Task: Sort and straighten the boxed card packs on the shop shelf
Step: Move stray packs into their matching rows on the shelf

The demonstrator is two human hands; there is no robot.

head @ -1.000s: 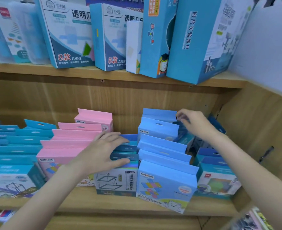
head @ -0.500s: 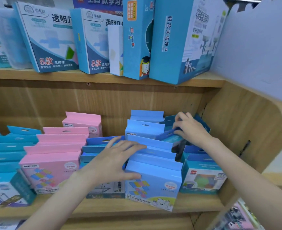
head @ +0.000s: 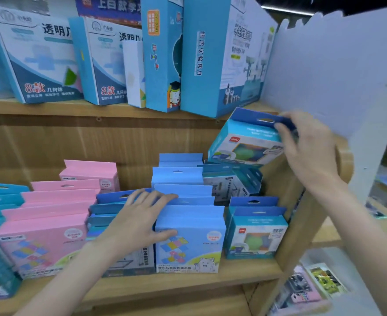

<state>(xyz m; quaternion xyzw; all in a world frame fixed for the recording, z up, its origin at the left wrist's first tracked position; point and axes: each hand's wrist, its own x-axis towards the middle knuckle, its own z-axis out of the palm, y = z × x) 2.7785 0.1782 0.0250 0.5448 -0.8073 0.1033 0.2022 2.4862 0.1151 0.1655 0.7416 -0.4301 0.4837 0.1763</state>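
At right of frame, the right hand (head: 311, 151) pinches a tilted blue pack (head: 245, 142) by its hang tab above the crowded shelf (head: 188, 283); the left hand (head: 140, 222), fingers spread, presses the light-blue row (head: 188, 236) mid-frame, beside pink packs (head: 44, 238).

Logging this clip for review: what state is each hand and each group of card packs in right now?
Right hand: grip closed on the lifted pack.
Lifted pack: off the shelf, tilted.
Left hand: flat, open, across the light blue row.
Light blue row: upright, aligned.
Pink row: upright.
Rear right packs: leaning, jumbled.
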